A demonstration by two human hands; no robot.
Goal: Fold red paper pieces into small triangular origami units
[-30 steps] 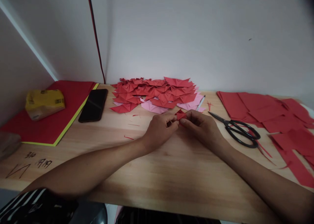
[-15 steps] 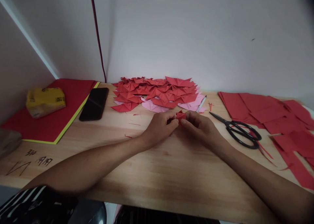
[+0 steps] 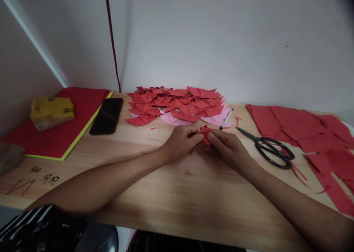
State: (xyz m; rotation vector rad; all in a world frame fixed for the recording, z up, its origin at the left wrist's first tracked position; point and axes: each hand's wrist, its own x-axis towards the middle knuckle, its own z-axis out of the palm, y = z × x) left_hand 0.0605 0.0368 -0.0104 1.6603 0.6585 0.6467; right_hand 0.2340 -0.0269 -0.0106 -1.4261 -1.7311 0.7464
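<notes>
A small piece of folded red paper [image 3: 205, 134] is pinched between my two hands above the middle of the wooden table [image 3: 177, 193]. My left hand [image 3: 184, 139] grips its left side with thumb and forefinger. On the other side my right hand [image 3: 225, 143] presses its thumb on the paper, fingers curled behind. Pointed corners stick out above and below my fingertips; the rest is covered. Just beyond the hands lies a pile of folded red paper shapes [image 3: 177, 102], with folded pink paper [image 3: 173, 118] showing beneath.
Black-handled scissors [image 3: 273, 152] and a pen [image 3: 227, 118] lie right of my hands. Flat red paper pieces [image 3: 298, 126] spread over the right side. A phone [image 3: 106, 115], large red sheets [image 3: 61, 134] and a yellow packet [image 3: 52, 112] sit at left. A wall [image 3: 207, 38] rises behind.
The folded red paper has turned in my fingers and more of it shows, with a corner now pointing down. My right thumb has shifted slightly; both hands still hold it.
</notes>
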